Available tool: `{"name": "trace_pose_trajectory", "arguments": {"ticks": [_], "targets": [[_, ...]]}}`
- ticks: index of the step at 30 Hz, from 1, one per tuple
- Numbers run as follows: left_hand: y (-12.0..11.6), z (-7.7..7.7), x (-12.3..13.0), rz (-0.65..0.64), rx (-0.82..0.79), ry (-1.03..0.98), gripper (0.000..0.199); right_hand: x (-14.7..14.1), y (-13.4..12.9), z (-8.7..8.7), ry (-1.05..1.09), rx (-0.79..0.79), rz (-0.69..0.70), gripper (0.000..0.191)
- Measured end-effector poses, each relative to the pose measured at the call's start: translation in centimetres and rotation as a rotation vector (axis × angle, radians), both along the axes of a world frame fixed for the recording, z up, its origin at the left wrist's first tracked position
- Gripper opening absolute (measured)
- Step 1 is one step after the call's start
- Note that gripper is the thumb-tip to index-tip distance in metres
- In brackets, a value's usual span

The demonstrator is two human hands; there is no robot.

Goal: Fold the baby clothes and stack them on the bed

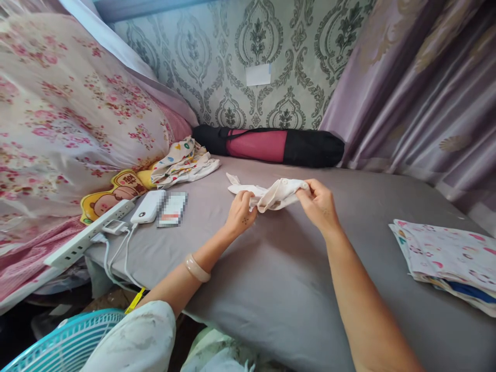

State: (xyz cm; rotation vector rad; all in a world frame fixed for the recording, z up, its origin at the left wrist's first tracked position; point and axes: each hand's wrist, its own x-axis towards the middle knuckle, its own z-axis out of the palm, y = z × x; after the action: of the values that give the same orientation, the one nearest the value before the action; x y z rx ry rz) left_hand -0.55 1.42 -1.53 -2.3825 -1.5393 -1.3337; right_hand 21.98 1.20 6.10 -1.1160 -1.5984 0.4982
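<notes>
A small white cloth garment [277, 195] with pinkish edging is bunched between my two hands, over the middle of the grey bed sheet [263, 263]. My left hand [241, 213] pinches its near edge, left of the centre. At the right end, my right hand [320, 204] grips it between thumb and fingers. A loose, narrow end of the cloth points left past my left hand. Its folds hide the full shape, so I cannot tell which kind of garment it is.
Folded printed cloths [445, 253] lie stacked at the right. On the left are a power strip [91, 232], a white power bank [149, 206], a blurred phone-like object [172, 209], a pig-shaped cushion [112, 196] and crumpled patterned cloth [186, 160]. A black-and-pink long bag [267, 146] rests along the wall.
</notes>
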Motion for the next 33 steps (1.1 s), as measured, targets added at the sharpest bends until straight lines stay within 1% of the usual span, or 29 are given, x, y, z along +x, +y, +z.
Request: {"name": "trace_pose_trajectory", "arguments": {"ticks": [3, 5, 9, 11, 13, 15, 18, 20, 23, 26, 29, 33], "targets": [[-0.2, -0.1, 0.3, -0.071, -0.032, -0.029, 0.015, 0.3, -0.3, 0.9, 0.088, 0.004, -0.031, 0.014], [-0.5, 0.0, 0.8, -0.103, -0.046, -0.058, 0.010, 0.5, -0.4, 1.3, 0.150, -0.014, -0.046, 0.014], [-1.1, 0.3, 2.0, -0.058, 0.026, -0.154, 0.021, 1.0, -0.8, 2.0, 0.255, -0.082, -0.076, 0.012], [-1.5, 0.5, 2.6, -0.077, 0.023, -0.160, 0.020, 1.2, -1.1, 2.5, 0.322, -0.123, -0.072, 0.011], [-1.8, 0.5, 3.1, -0.141, -0.027, -0.130, 0.015, 1.4, -1.5, 3.2, 0.390, -0.160, -0.061, 0.010], [-2.0, 0.3, 3.8, -0.200, -0.095, -0.114, 0.015, 1.4, -2.0, 3.7, 0.436, -0.195, -0.049, 0.009], [-1.8, -0.2, 4.8, -0.244, -0.185, -0.137, 0.023, 1.4, -2.7, 4.2, 0.465, -0.237, -0.031, 0.009], [-1.5, -0.5, 5.3, -0.260, -0.202, -0.171, 0.020, 1.5, -3.2, 4.3, 0.471, -0.269, -0.014, 0.010], [-1.2, -0.7, 5.5, -0.272, -0.164, -0.225, 0.012, 2.3, -3.8, 4.3, 0.438, -0.323, 0.012, 0.016], [-1.2, -0.3, 4.9, -0.213, -0.164, -0.271, 0.014, 3.8, -4.5, 4.5, 0.333, -0.355, -0.013, 0.029], [-1.4, 0.6, 3.7, -0.162, -0.191, -0.311, 0.017, 5.1, -5.3, 5.0, 0.191, -0.334, -0.048, 0.037], [-1.8, 2.4, 2.1, -0.128, -0.160, -0.351, 0.018, 6.3, -6.3, 6.0, -0.092, -0.272, -0.035, 0.039]]}}
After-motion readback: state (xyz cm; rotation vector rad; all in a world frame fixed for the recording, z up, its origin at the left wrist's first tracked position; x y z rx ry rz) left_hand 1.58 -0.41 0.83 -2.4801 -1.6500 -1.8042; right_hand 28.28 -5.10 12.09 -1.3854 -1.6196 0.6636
